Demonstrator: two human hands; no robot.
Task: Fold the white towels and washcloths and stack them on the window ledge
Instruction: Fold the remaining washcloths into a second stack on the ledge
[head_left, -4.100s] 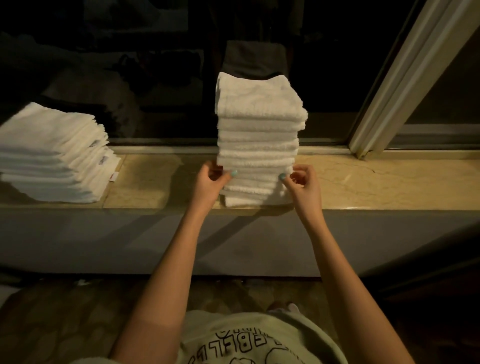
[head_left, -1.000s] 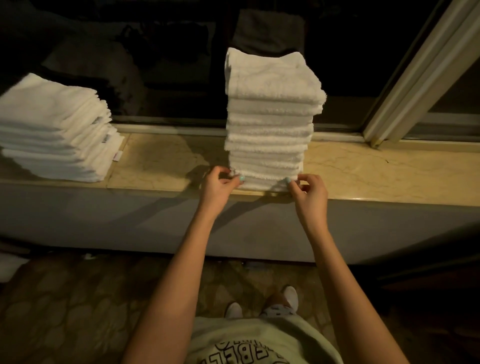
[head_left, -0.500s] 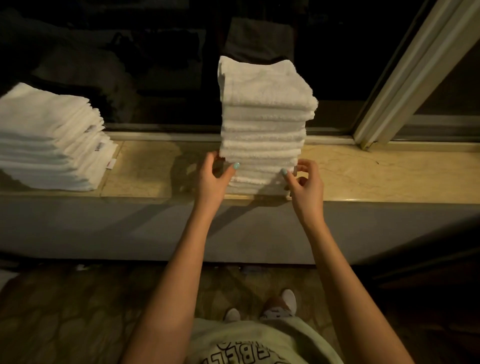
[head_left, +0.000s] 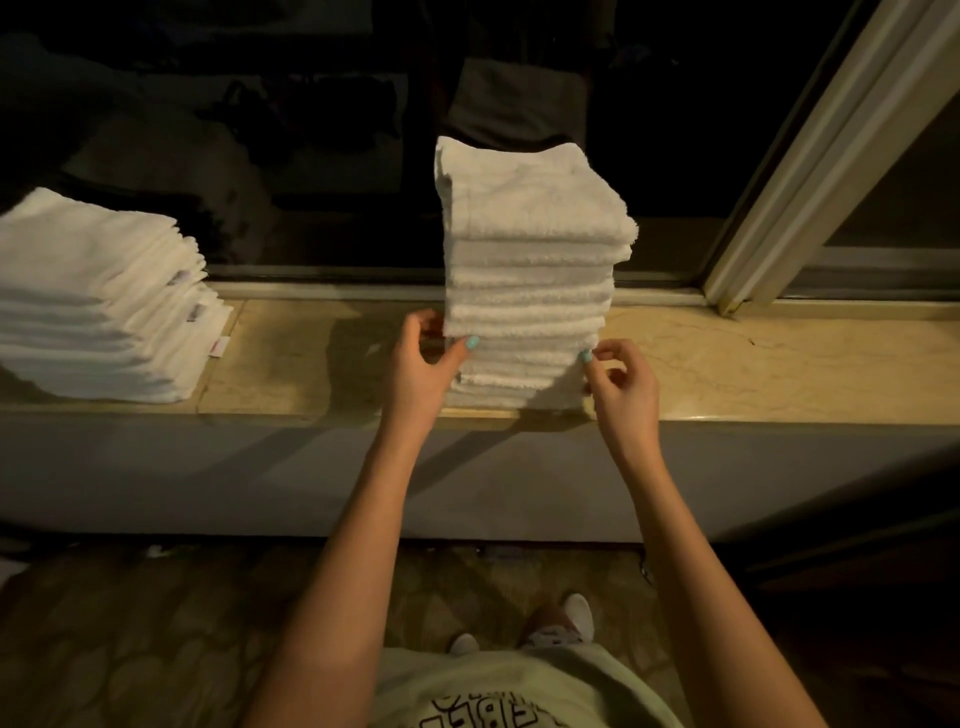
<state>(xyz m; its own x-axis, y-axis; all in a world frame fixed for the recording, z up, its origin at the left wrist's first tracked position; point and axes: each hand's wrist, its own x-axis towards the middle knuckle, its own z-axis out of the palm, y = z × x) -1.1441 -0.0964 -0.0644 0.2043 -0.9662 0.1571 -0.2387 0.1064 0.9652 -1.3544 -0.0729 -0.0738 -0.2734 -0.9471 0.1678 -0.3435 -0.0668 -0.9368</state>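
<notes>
A tall stack of folded white washcloths (head_left: 530, 270) stands on the marble window ledge (head_left: 779, 364), close to its front edge. My left hand (head_left: 423, 369) holds the stack's lower left front corner, thumb on the front face and fingers round the side. My right hand (head_left: 621, 387) is at the lower right front corner, its thumb tip against the cloth edges and its fingers curled beside them. A second, wider stack of folded white towels (head_left: 93, 301) lies on the ledge at the far left.
Dark window glass (head_left: 311, 130) rises right behind the ledge, and a slanted pale window frame (head_left: 810, 156) meets it at the right. Below the ledge are a grey wall and patterned floor with my feet (head_left: 524, 629).
Both hands have slid up from the very bottom of the washcloth stack to a few layers higher. The stack stays in place on the ledge.
</notes>
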